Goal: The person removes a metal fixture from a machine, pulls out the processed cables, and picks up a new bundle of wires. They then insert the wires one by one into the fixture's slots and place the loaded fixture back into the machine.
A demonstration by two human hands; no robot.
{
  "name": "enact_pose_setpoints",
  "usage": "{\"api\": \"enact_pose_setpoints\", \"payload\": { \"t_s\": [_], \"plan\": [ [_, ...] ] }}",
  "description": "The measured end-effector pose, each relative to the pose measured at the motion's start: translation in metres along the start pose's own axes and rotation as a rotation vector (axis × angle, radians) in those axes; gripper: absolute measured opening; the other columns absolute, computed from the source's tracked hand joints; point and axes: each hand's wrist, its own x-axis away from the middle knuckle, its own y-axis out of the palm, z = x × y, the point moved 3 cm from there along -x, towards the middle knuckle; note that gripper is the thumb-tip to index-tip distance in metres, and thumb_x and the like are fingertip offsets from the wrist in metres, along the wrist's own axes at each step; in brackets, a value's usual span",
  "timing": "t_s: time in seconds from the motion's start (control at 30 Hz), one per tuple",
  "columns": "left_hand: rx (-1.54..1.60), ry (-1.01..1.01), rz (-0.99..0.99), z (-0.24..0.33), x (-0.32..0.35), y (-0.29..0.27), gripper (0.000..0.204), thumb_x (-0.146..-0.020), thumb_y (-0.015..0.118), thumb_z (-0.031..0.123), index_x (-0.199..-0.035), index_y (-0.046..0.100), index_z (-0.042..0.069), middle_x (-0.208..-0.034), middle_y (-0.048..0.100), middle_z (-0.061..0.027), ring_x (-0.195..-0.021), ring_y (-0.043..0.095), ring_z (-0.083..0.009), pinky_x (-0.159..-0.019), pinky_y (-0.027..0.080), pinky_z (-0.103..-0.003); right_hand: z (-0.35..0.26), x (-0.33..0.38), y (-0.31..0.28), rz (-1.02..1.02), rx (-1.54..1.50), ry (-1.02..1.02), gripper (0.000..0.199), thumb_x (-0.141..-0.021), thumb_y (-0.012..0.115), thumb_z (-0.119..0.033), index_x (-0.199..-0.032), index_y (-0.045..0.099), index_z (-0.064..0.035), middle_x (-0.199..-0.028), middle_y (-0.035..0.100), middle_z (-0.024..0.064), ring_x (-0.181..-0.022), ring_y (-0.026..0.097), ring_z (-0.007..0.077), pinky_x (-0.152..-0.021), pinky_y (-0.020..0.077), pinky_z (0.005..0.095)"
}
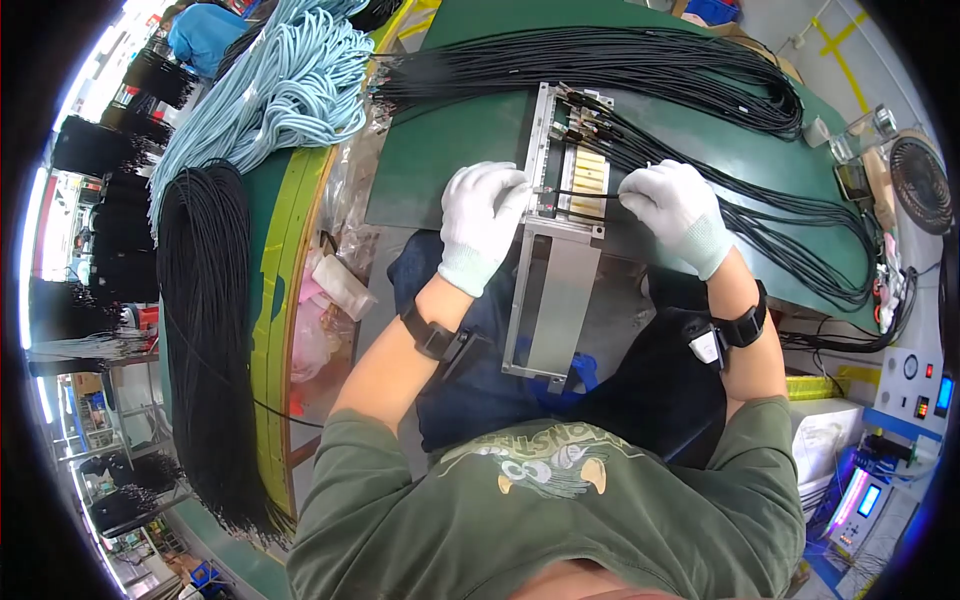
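Observation:
A metal fixture (545,150) with a long rail frame lies over the near edge of the green table, in front of me. Cream-coloured slots (590,172) run down its right part. Black cables (625,150) are set side by side in its far part. At the near slots, a short stretch of black cable (585,194) spans the fixture. My right hand (678,205), white-gloved, pinches this cable to the right of the slots. My left hand (484,215), also gloved, has its fingers drawn together at the left rail, by the cable's end; what they hold is hidden.
A long bundle of black cables (600,62) lies across the far table. Light blue cables (290,95) and a hanging black bundle (205,330) are on the left. A small fan (918,180) stands at the right edge, with control boxes (910,390) below it.

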Motion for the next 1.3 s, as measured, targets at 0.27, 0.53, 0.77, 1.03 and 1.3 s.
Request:
{"api": "enact_pose_setpoints", "payload": {
  "t_s": [0.27,0.53,0.77,1.03,1.3],
  "plan": [
    [-0.016,0.008,-0.037,-0.002,0.001,0.002,0.014,-0.091,0.065,0.014,-0.098,0.071,0.004,-0.103,0.071,-0.0122,-0.101,0.064,-0.0302,-0.097,0.046,-0.04,0.001,0.003,-0.002,-0.028,0.048,0.02,0.011,-0.085,0.066,-0.022,-0.084,0.07,-0.0118,-0.076,0.066,0.007,-0.08,0.062,0.0299,-0.075,0.0496,0.0429],
    [0.005,-0.002,-0.075,-0.002,0.003,0.004,0.018,-0.091,0.066,0.017,-0.104,0.072,0.007,-0.109,0.07,-0.0136,-0.108,0.062,-0.0319,-0.103,0.043,-0.042,-0.009,0.006,-0.004,-0.001,0.046,-0.002,0.009,-0.084,0.067,-0.02,-0.083,0.069,-0.0113,-0.075,0.065,0.0067,-0.079,0.061,0.0297,-0.075,0.0487,0.042],
    [-0.169,0.283,-0.213,0.034,0.003,0.012,0.033,-0.09,0.066,0.039,-0.116,0.074,0.022,-0.134,0.059,-0.0201,-0.13,0.048,-0.0405,-0.112,0.033,-0.051,-0.008,0.007,0.005,0.021,0.069,-0.006,0.008,-0.083,0.068,-0.018,-0.083,0.068,-0.0102,-0.073,0.062,0.0075,-0.079,0.06,0.03,-0.073,0.0476,0.0411],
    [-0.361,0.353,-0.314,0.037,-0.004,0.021,0.042,-0.084,0.068,0.053,-0.118,0.074,0.029,-0.14,0.054,-0.0212,-0.133,0.044,-0.0414,-0.114,0.026,-0.059,0.023,-0.019,0.005,0.198,0.306,0.041,0.012,-0.081,0.071,-0.024,-0.082,0.068,-0.0117,-0.079,0.063,0.006,-0.085,0.059,0.0295,-0.076,0.0473,0.0404],
    [-0.249,0.322,-0.16,0.018,-0.001,0.025,0.028,-0.084,0.071,0.043,-0.102,0.078,0.024,-0.132,0.06,-0.0163,-0.128,0.049,-0.0374,-0.111,0.032,-0.056,0.031,-0.018,0.005,0.137,0.275,0.114,0.013,-0.078,0.075,-0.026,-0.082,0.069,-0.0142,-0.084,0.064,0.0052,-0.091,0.06,0.0275,-0.08,0.0471,0.0401]
  ]
}}
